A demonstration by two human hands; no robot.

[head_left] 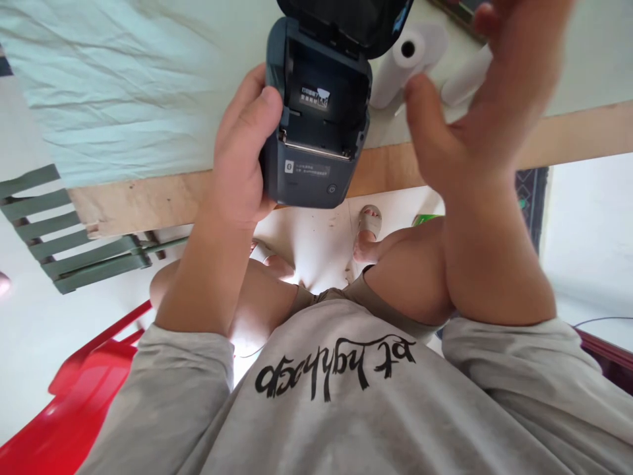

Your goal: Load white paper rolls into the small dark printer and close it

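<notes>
My left hand (247, 145) is wrapped round the left side of a dark label printer (306, 175). The printer's lid (353, 23) is swung up, and its paper bay (324, 82) lies bare, with a small printed sticker inside. To the right, my right hand (475, 125) is raised over the table edge, thumb apart from the fingers, touching nothing I can see. Its upper fingers run out of the frame and are a little blurred. Between printer and right hand, a white paper roll (395, 72) with a dark core hole rests on the table. Another white roll (465, 76) is partly behind the right hand.
A pale green cloth (123, 79) covers the table, whose wooden edge (148, 201) faces me. At the left stand a green slatted rack (44, 227) and a red plastic chair (84, 396). A dark-framed object (465, 13) lies at the top right of the table.
</notes>
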